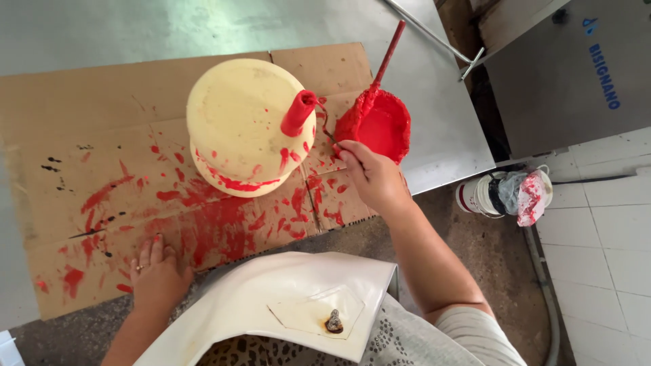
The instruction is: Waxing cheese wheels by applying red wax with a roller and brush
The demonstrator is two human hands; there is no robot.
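Apron: white apron (pixel 285 305) nearest the camera, stained patch on it.
L hand: left hand (pixel 159 274) flat on cardboard (pixel 88 122), fingers spread, nothing held, well left of the grip.
R hand: right hand (pixel 371 176) clenched on the roller's wire handle.
Roller: red paint roller (pixel 299 112) just left of the grip, resting on top of cream form (pixel 241 125).
Tip: judging by drips, keep strokes light & even, brace w/ L hand.
Paint tub: red tub (pixel 380 125) just beyond the grip, stick (pixel 388 54) in it.
Far right: paint bucket (pixel 502 193) on floor.

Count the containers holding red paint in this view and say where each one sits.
1: a paint-coated red bowl on the metal table, just beyond the right hand. The stained white bucket on the floor is covered, contents hidden.
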